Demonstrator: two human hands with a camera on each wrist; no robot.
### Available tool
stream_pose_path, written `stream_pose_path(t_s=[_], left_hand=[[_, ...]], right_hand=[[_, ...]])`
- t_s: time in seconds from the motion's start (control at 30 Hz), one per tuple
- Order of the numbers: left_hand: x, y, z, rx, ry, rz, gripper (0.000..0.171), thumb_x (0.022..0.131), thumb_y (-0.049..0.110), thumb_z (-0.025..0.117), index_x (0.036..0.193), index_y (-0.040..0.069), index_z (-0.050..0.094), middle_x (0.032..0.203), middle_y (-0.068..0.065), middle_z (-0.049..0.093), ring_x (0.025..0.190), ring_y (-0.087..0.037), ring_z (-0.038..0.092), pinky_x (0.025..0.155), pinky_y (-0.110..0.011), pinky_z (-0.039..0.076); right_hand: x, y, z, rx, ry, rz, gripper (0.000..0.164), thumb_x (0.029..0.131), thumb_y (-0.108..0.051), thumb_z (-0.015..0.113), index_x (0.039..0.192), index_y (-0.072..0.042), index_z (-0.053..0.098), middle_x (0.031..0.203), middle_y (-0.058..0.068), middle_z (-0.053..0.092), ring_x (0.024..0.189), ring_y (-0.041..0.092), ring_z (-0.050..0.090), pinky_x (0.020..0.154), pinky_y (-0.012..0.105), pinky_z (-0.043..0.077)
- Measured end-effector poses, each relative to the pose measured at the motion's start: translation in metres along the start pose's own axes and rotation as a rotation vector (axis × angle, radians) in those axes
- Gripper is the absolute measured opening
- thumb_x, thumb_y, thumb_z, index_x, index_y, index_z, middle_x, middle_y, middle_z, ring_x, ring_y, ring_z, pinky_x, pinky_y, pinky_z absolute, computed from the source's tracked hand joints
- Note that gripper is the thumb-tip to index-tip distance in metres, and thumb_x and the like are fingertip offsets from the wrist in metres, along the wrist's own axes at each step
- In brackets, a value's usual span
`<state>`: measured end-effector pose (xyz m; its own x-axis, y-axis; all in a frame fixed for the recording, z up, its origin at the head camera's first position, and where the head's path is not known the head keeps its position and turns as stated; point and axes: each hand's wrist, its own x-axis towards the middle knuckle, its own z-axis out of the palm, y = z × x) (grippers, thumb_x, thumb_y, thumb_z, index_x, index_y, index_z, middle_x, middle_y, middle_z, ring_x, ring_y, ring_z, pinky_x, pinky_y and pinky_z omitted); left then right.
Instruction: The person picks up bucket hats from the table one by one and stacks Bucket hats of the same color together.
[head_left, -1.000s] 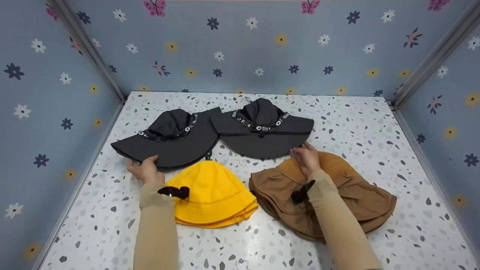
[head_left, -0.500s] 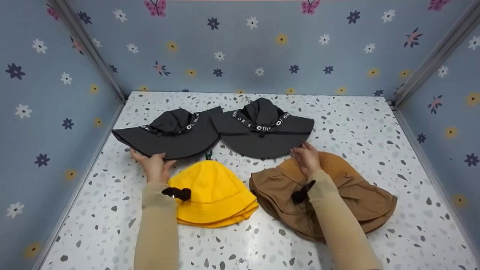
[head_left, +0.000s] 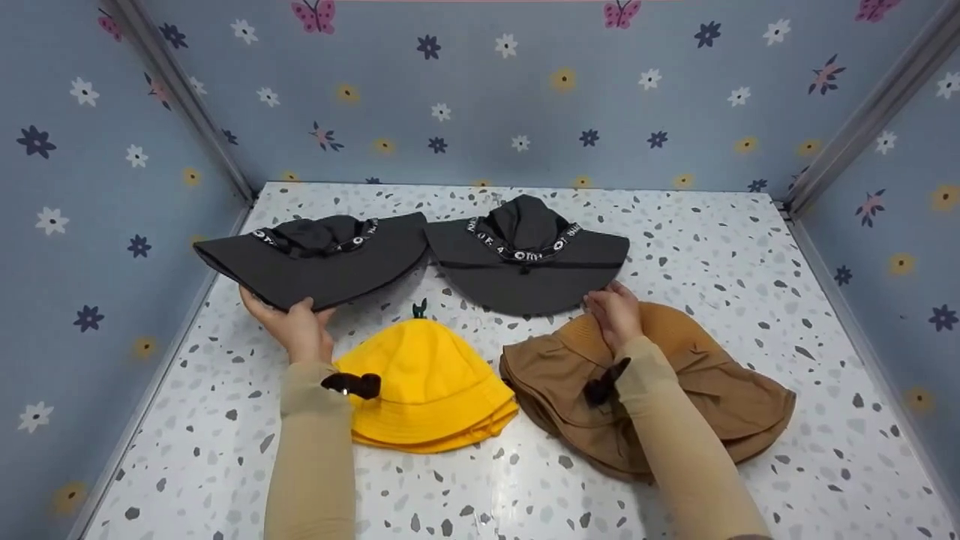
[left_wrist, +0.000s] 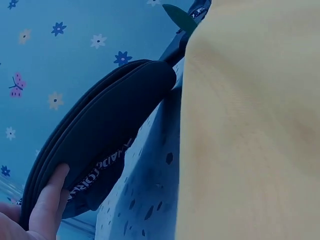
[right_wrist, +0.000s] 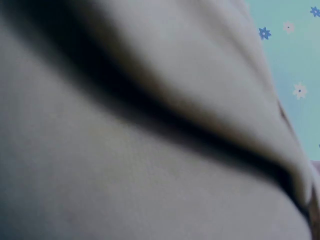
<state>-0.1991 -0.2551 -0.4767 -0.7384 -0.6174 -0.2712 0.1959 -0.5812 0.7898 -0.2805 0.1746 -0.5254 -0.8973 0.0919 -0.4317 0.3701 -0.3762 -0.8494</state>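
In the head view my left hand (head_left: 294, 322) grips the front brim of a dark grey sun hat (head_left: 322, 262), which is tilted and partly raised off the table. Thumb and fingers pinch the brim of this hat (left_wrist: 110, 110) in the left wrist view, where several layered edges show. My right hand (head_left: 616, 315) holds the lower right brim edge of a second dark grey sun hat (head_left: 525, 289) with a lettered band. The right wrist view is mostly blocked by blurred pale cloth, so the fingertips are hidden there.
A yellow bucket hat (head_left: 424, 375) with a green stem lies between my forearms. Brown hats (head_left: 720, 397), seemingly stacked, lie under my right forearm. The speckled white table (head_left: 495, 487) is bounded by a flowered blue back wall (head_left: 480, 90) and side walls.
My left hand has shifted its hold along the brim and lifted the left grey hat up and leftward, away from the other grey hat. My right hand has stayed nearly still.
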Motion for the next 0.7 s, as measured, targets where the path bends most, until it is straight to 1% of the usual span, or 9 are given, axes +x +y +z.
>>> stream_pose_path(t_s=[0.07, 0.2, 0.33, 0.4, 0.5, 0.63, 0.7], left_hand=[[-0.001, 0.001, 0.001, 0.009, 0.005, 0.019, 0.098, 0.094, -0.017, 0.035, 0.152, 0.055, 0.002, 0.165, 0.003, 0.012, 0.136, -0.03, 0.045, 0.059, -0.03, 0.056], [-0.002, 0.003, 0.003, 0.005, 0.014, 0.049, 0.096, 0.095, -0.016, 0.036, 0.152, 0.054, 0.002, 0.164, 0.004, 0.014, 0.133, -0.027, 0.047, 0.051, -0.028, 0.048], [-0.002, 0.003, 0.007, -0.035, 0.012, 0.068, 0.096, 0.096, -0.016, 0.037, 0.153, 0.053, 0.002, 0.165, 0.007, 0.013, 0.135, -0.023, 0.045, 0.051, -0.026, 0.047], [-0.003, 0.003, 0.009, -0.05, 0.013, 0.076, 0.096, 0.096, -0.016, 0.037, 0.153, 0.053, 0.001, 0.165, 0.008, 0.011, 0.136, -0.022, 0.044, 0.051, -0.025, 0.045], [-0.005, 0.003, 0.012, -0.068, 0.015, 0.09, 0.097, 0.096, -0.015, 0.038, 0.153, 0.053, 0.001, 0.165, 0.009, 0.012, 0.134, -0.022, 0.045, 0.05, -0.025, 0.043], [-0.009, 0.002, 0.019, -0.107, 0.009, 0.116, 0.097, 0.096, -0.016, 0.038, 0.153, 0.053, 0.001, 0.164, 0.008, 0.014, 0.132, -0.024, 0.048, 0.049, -0.025, 0.043], [-0.011, 0.001, 0.023, -0.139, 0.006, 0.13, 0.097, 0.096, -0.016, 0.039, 0.153, 0.052, 0.002, 0.164, 0.008, 0.015, 0.132, -0.025, 0.049, 0.05, -0.025, 0.044]], right_hand=[[-0.002, -0.002, 0.003, -0.042, 0.021, -0.017, 0.077, 0.096, 0.004, 0.047, 0.159, -0.005, 0.003, 0.167, 0.011, 0.01, 0.145, 0.025, 0.035, 0.117, 0.03, 0.035], [-0.006, -0.005, 0.009, -0.11, 0.068, -0.064, 0.076, 0.093, 0.004, 0.048, 0.159, -0.004, 0.01, 0.166, 0.011, 0.013, 0.146, 0.023, 0.031, 0.116, 0.032, 0.033], [-0.009, -0.009, 0.014, -0.167, 0.1, -0.119, 0.074, 0.091, 0.004, 0.051, 0.158, -0.004, 0.02, 0.166, 0.01, 0.015, 0.147, 0.022, 0.025, 0.118, 0.033, 0.03], [-0.01, -0.011, 0.017, -0.193, 0.093, -0.142, 0.072, 0.092, 0.003, 0.051, 0.157, -0.004, 0.022, 0.166, 0.01, 0.015, 0.15, 0.022, 0.02, 0.121, 0.032, 0.026], [-0.012, -0.015, 0.021, -0.209, 0.073, -0.16, 0.071, 0.091, 0.003, 0.053, 0.156, -0.003, 0.024, 0.165, 0.01, 0.018, 0.152, 0.022, 0.018, 0.123, 0.031, 0.022], [-0.017, -0.018, 0.029, -0.221, 0.042, -0.179, 0.07, 0.092, 0.002, 0.055, 0.155, -0.001, 0.026, 0.164, 0.011, 0.024, 0.151, 0.023, 0.021, 0.123, 0.032, 0.022], [-0.02, -0.02, 0.035, -0.207, 0.009, -0.189, 0.07, 0.093, 0.001, 0.054, 0.156, -0.001, 0.024, 0.164, 0.012, 0.024, 0.151, 0.023, 0.021, 0.123, 0.032, 0.022]])
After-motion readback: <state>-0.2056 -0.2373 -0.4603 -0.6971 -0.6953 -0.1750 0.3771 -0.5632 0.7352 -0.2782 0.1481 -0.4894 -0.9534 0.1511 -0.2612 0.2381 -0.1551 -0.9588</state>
